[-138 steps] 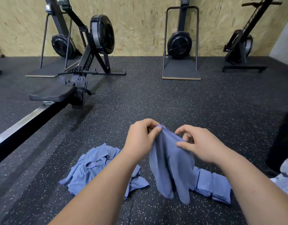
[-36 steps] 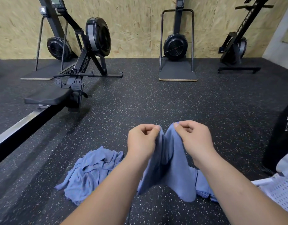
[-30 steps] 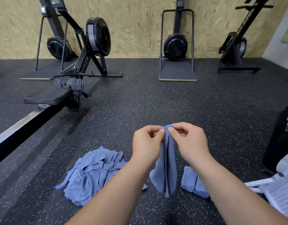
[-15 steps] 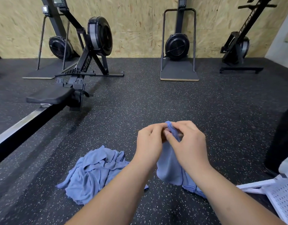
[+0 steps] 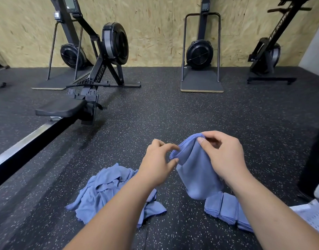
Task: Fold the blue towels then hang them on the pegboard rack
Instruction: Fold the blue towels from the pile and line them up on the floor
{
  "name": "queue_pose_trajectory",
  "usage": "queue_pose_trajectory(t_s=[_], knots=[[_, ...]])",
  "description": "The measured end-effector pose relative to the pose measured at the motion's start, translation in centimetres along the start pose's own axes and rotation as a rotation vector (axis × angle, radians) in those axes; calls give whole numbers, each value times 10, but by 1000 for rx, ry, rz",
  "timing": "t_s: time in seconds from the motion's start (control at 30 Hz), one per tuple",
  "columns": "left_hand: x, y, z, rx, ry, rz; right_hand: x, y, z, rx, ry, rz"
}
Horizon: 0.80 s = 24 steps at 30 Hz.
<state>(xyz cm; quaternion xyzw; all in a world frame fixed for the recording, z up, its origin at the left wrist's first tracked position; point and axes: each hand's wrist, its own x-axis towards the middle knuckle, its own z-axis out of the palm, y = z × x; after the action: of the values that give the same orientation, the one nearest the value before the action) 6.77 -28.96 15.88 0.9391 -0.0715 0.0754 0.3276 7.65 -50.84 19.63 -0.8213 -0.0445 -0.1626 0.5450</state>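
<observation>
We saw the right hand (image 5: 225, 156) pinching the top hem of the held towel (image 5: 196, 170), thumb pressed on the cloth. The left hand (image 5: 158, 163) had drawn away from the right since half a second before, when both were bunched together at the hem. Its forefinger and thumb now bracketed the hem's left corner, and we could not tell whether they gripped it. The held towel hung doubled and wider than before. Directly under its lower end the folded stack (image 5: 223, 208) lay on the floor (image 5: 173, 109). Left of the held towel and lower sat the crumpled heap (image 5: 108, 192), unmoved. Right of it, at the frame's edge, showed the white pegboard rack (image 5: 315, 219).
</observation>
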Motion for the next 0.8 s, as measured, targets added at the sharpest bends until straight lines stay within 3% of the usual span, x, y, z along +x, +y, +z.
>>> queue_pose_trajectory(t_s=[0.23,0.4,0.57,0.8], knots=[[2,-14,8,346,-129,-21,4,9,-9,-12,23,-7],[11,-9,-13,513,163,70,9,36,-21,-213,130,78],[13,-12,-19,576,279,170,10,44,-23,-286,12,158],[13,-23,-23,585,179,9,9,37,-22,-333,-115,135]])
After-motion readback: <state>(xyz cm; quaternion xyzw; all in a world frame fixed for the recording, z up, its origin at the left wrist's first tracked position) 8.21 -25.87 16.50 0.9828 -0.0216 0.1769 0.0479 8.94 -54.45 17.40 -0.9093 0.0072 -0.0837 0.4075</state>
